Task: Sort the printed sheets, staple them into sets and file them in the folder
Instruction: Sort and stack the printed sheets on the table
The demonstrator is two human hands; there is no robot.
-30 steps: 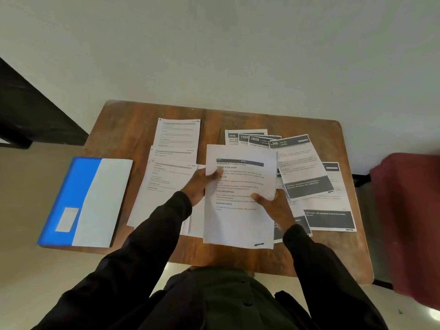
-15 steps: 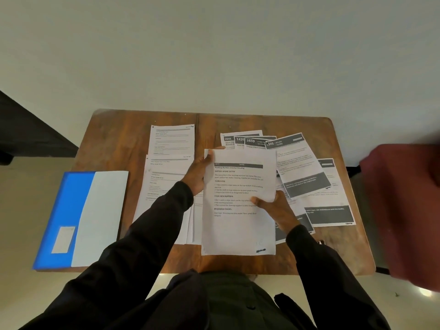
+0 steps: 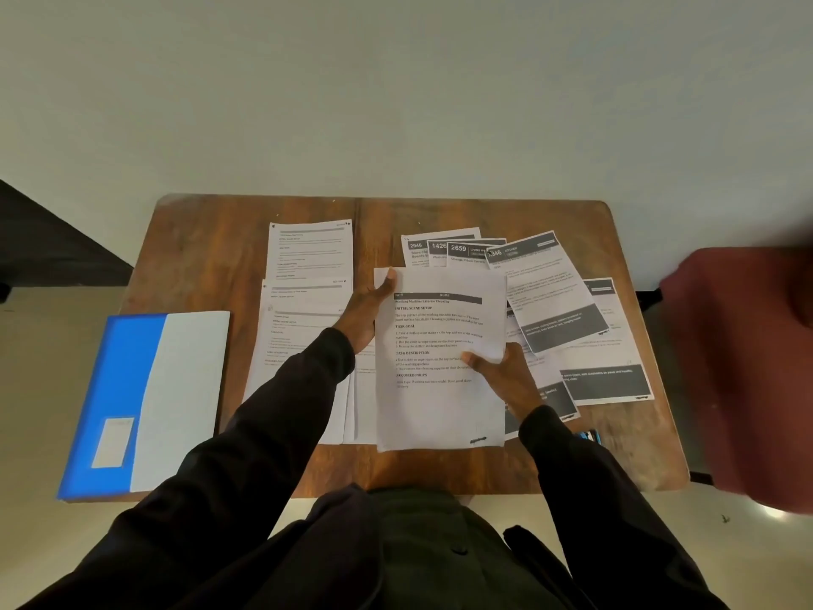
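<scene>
Printed white paper sheet [image 3: 440, 402] is held over the middle of the brown wooden table [image 3: 211, 239]. Your left hand [image 3: 365, 314] pinches its far-left corner and your right hand [image 3: 506, 376] grips its right edge, text facing you, likely to read its heading for sorting.

Dim, even indoor light, wide-angle bending at edges, red shape [image 3: 748, 372] perhaps motion-blurred.

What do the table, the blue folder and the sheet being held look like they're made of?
Table: wood or wood veneer, brown with visible grain and a dull sheen.
Blue folder: probably smooth plastic or coated card, judging by its flat, even colour.
Held sheet: thin matte white printer paper, flexing where gripped.
</scene>
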